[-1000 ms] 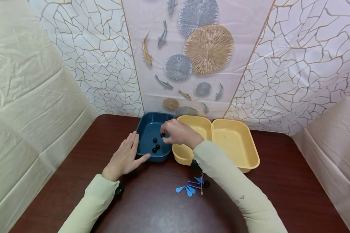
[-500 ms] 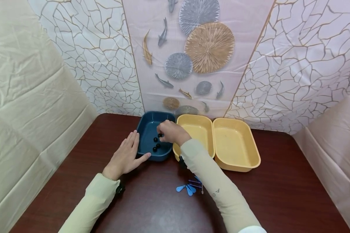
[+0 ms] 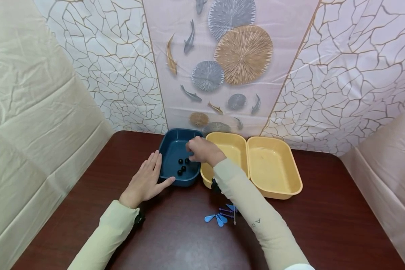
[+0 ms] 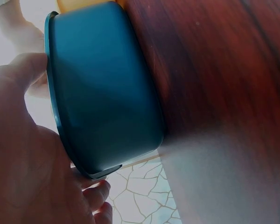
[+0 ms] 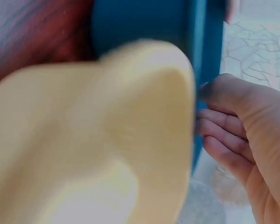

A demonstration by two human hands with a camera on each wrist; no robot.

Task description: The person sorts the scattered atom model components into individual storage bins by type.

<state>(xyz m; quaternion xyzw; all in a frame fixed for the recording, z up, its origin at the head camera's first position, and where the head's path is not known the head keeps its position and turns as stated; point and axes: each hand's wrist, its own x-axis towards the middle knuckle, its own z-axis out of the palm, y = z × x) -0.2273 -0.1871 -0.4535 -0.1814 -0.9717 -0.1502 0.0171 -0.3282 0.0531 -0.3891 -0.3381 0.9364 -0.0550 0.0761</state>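
Observation:
Several small black balls [image 3: 183, 168] lie on the floor of a dark blue tray [image 3: 169, 153]. My left hand [image 3: 143, 184] rests against this tray with straight fingers along its left rim and the thumb at the front rim. In the left wrist view the thumb touches the rim of the blue tray [image 4: 102, 88]. My right hand [image 3: 205, 151] hovers over the tray's right side, its fingertips close to the rightmost ball. The right wrist view shows the right hand [image 5: 247, 126] with loosely bent fingers and no ball between them.
Two yellow trays, a middle one [image 3: 230, 144] and a right one [image 3: 273, 168], stand beside the blue tray. Blue teardrop-shaped pieces [image 3: 220, 220] and thin purple sticks [image 3: 226, 215] lie on the dark wooden table [image 3: 175, 236], partly behind the right forearm. Patterned cloth hangs behind.
My right hand lowered a black ball into the blue tray, let it go among the others and drew back slightly to the right. The left hand stayed in place.

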